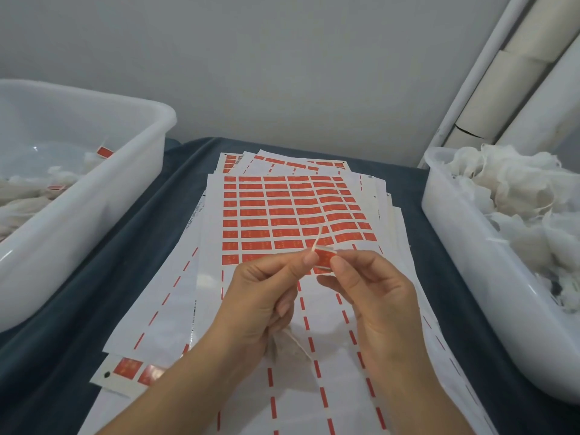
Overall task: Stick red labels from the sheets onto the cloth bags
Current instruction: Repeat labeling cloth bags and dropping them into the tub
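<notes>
Head view, everything placed against the top label sheet (292, 211).

Directly above its near half: left hand (266, 296) and right hand (370, 290), raised close together so the work sits where the eyes fall. Left thumb and forefinger pinching a thin drawstring (317, 238) beside a red label (324, 260); lower fingers curled over a small cloth bag (287, 345), kept hanging under the palm, probably to leave the string free and taut. Right thumb and forefinger pinching the label's other edge, remaining fingers loosely bent, likely folding the label round the string rather than onto the cloth itself; contact between label and string too small to confirm.

On the sheet's far half: unused rows of labels; near half already stripped, only dashed red trimmings left. Beneath it: a fanned stack of further sheets on a dark blue cloth (150, 233).

Left of the sheet: a white tub (138, 171) holding bags with red labels showing, apparently the finished pile. Right of the sheet: a second tub (455, 233) heaped with plain bags, seemingly the supply, within reach of the right hand.
</notes>
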Action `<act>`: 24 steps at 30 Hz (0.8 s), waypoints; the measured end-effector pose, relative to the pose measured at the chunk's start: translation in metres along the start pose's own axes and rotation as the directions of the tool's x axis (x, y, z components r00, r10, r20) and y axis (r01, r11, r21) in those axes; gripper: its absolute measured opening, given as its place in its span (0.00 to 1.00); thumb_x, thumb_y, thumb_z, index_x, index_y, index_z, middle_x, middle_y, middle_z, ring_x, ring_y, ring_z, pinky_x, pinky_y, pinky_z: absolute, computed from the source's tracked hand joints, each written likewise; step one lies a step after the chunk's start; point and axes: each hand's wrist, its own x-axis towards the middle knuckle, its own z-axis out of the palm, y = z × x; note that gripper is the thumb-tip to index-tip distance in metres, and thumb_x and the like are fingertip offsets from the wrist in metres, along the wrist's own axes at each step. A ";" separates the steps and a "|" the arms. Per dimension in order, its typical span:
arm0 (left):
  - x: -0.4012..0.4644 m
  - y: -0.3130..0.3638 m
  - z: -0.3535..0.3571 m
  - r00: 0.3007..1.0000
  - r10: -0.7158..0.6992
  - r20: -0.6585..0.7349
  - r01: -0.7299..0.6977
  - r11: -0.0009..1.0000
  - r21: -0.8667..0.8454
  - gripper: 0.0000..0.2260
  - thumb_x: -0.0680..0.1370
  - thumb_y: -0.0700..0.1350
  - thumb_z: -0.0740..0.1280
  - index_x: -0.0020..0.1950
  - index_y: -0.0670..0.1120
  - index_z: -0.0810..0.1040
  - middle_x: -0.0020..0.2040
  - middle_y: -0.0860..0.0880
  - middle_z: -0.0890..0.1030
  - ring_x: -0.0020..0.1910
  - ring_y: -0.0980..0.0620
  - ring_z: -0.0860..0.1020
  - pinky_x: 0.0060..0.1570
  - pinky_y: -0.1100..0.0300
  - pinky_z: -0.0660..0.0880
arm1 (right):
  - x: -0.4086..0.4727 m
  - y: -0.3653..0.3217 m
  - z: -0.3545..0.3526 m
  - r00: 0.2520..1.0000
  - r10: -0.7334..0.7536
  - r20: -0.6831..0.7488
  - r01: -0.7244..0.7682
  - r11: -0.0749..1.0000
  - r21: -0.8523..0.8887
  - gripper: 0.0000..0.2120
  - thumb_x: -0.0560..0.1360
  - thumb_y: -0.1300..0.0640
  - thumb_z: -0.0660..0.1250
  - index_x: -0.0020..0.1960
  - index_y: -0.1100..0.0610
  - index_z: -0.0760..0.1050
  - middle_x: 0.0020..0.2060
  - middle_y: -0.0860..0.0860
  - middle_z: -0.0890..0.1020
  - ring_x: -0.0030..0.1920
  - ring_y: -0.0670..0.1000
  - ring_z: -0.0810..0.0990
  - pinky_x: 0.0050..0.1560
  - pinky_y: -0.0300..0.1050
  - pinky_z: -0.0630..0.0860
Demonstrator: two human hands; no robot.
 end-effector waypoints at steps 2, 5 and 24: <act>0.000 0.000 0.000 1.000 0.007 0.003 -0.007 1.000 0.001 0.14 0.61 0.54 0.71 0.42 0.49 0.86 0.19 0.50 0.68 0.17 0.57 0.61 0.18 0.68 0.62 | 0.000 0.000 0.000 1.000 -0.010 0.006 0.010 1.000 0.001 0.10 0.62 0.48 0.68 0.42 0.49 0.79 0.40 0.40 0.85 0.43 0.45 0.84 0.40 0.30 0.77; -0.001 0.000 0.000 1.000 0.010 0.005 -0.010 1.000 0.006 0.14 0.61 0.55 0.71 0.42 0.50 0.86 0.19 0.50 0.68 0.17 0.57 0.62 0.18 0.67 0.62 | 0.000 -0.001 0.000 1.000 -0.022 0.008 0.022 1.000 -0.005 0.11 0.62 0.47 0.68 0.42 0.49 0.79 0.40 0.40 0.84 0.43 0.45 0.84 0.40 0.30 0.77; 0.001 -0.006 0.000 0.997 0.071 -0.012 -0.071 0.996 0.046 0.09 0.63 0.54 0.70 0.36 0.50 0.84 0.23 0.48 0.69 0.19 0.57 0.61 0.20 0.67 0.60 | -0.003 0.006 0.004 1.000 0.009 0.001 -0.009 0.999 0.034 0.11 0.62 0.52 0.69 0.42 0.56 0.73 0.36 0.44 0.85 0.37 0.47 0.84 0.37 0.30 0.77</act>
